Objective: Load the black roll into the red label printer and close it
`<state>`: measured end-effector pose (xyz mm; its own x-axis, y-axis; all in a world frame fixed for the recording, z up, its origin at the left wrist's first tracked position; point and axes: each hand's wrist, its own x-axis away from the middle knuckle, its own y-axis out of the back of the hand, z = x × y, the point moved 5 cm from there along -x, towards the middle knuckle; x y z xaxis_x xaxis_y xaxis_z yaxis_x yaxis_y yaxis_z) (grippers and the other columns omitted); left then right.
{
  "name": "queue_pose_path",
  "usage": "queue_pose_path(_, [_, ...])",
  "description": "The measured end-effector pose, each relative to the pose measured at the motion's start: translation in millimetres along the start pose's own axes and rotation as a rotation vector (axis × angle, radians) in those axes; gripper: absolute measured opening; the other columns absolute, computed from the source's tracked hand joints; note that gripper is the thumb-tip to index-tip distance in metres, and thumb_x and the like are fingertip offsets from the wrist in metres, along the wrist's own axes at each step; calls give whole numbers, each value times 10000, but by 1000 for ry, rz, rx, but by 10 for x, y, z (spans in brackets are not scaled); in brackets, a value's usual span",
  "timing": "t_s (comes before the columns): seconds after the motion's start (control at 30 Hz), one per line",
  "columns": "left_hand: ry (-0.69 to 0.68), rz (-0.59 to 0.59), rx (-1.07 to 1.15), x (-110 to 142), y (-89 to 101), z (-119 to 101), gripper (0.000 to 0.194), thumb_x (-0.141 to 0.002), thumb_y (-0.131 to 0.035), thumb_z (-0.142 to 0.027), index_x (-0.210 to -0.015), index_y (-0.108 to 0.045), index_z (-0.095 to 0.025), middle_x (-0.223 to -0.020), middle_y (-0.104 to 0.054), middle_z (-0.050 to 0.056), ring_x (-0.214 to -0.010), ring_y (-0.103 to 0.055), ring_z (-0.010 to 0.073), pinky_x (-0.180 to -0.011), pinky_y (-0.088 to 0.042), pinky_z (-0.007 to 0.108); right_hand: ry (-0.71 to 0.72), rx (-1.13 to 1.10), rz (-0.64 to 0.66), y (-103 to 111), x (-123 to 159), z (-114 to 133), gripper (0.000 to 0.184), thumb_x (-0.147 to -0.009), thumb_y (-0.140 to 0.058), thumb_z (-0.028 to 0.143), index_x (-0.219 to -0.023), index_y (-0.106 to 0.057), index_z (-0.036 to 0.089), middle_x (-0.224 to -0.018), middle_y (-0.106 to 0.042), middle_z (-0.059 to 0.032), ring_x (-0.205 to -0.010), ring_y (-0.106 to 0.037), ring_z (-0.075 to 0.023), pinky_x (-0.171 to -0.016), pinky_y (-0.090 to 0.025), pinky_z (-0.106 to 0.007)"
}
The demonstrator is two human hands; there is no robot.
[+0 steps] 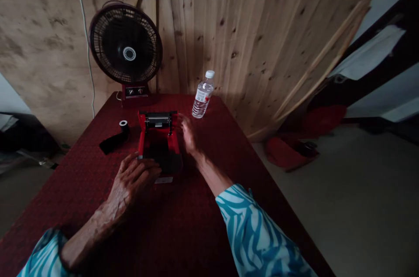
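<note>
A small red and black box-like device (159, 139) with its lid raised sits in the middle of the dark red table (183, 224). My left hand (132, 181) rests on the device's near left corner, fingers curled over its edge. My right hand (188, 135) lies along the device's right side, fingers stretched toward the raised lid. A small roll with a white core (123, 125) stands just left of the device, beside a flat black piece (113, 141).
A dark table fan (126, 46) on a red base stands at the far edge. A clear water bottle (203, 95) with a white cap is right of the device. Wooden boards lean on the wall behind. Red cushions (288, 150) lie on the floor, right.
</note>
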<state>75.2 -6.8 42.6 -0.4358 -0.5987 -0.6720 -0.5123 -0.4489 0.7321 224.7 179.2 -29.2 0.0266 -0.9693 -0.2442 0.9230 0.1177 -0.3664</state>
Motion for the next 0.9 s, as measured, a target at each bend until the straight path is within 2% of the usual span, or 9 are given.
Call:
queue_pose_path(0.1, [-16,14,3,15,-4,1,203,-935,-539,-104,-1070,-639,-218,-1001,-756,24,-967,-687,167,-1059,-368,398,9,-12,16,-76,-91,73,452,-789,-555,622,-1049,-648,265,-1061,-734,-5,-1066,-643,-208,-976,-470,-399])
queue_pose_path(0.2, [-22,-4,15,34,-12,10,201,-931,-545,-97,-1064,-634,-218,-999,-751,28,-967,-681,168,-1061,-368,408,24,9,-34,-61,-63,124,428,-794,-534,634,-928,-678,254,-957,-735,-3,-962,-659,-199,-949,-474,-397])
queue_pose_path(0.27, [-24,-7,17,51,-25,18,200,-929,-549,-93,-1065,-629,-215,-1001,-747,32,-962,-678,168,-1070,-362,416,82,74,-58,-23,15,188,423,-812,-509,635,-834,-685,251,-923,-723,-7,-956,-653,-199,-955,-465,-399])
queue_pose_path(0.37, [-31,-3,14,75,-32,27,203,-921,-558,-84,-1069,-624,-207,-1000,-741,34,-955,-674,165,-1085,-349,418,192,235,-6,2,192,303,417,-850,-506,593,-697,-670,241,-989,-706,-20,-1051,-624,-204,-1021,-416,-395])
queue_pose_path(0.47, [-37,-1,13,80,-13,25,193,-910,-569,-81,-1055,-624,-197,-977,-735,39,-943,-673,170,-1087,-350,426,185,328,30,20,353,330,412,-850,-541,554,-609,-624,230,-1043,-689,-33,-1030,-618,-210,-976,-433,-392])
queue_pose_path(0.57, [-42,-15,6,66,21,11,178,-909,-572,-88,-1044,-625,-191,-955,-731,45,-932,-670,176,-1078,-358,437,168,352,41,21,429,302,322,-827,-591,513,-670,-640,236,-1109,-669,-38,-1041,-608,-213,-933,-456,-387])
queue_pose_path(0.67, [-36,-10,12,58,32,6,173,-910,-568,-83,-1039,-628,-183,-956,-730,54,-923,-669,178,-1063,-363,442,193,355,39,17,431,277,217,-814,-612,463,-873,-677,264,-1165,-650,-32,-1101,-587,-211,-969,-454,-398])
queue_pose_path(0.73, [-40,-2,14,65,29,7,184,-898,-574,-74,-1039,-631,-178,-958,-733,57,-926,-672,185,-1064,-360,449,216,360,49,12,418,263,226,-820,-601,434,-969,-673,279,-1191,-640,-29,-1141,-573,-208,-1015,-438,-413])
queue_pose_path(0.9, [-65,-1,19,82,33,10,205,-863,-593,-74,-1030,-646,-181,-977,-746,57,-961,-681,205,-1079,-348,461,231,375,49,16,415,227,250,-847,-556,404,-1042,-662,289,-1236,-624,-30,-1204,-548,-212,-1103,-385,-441])
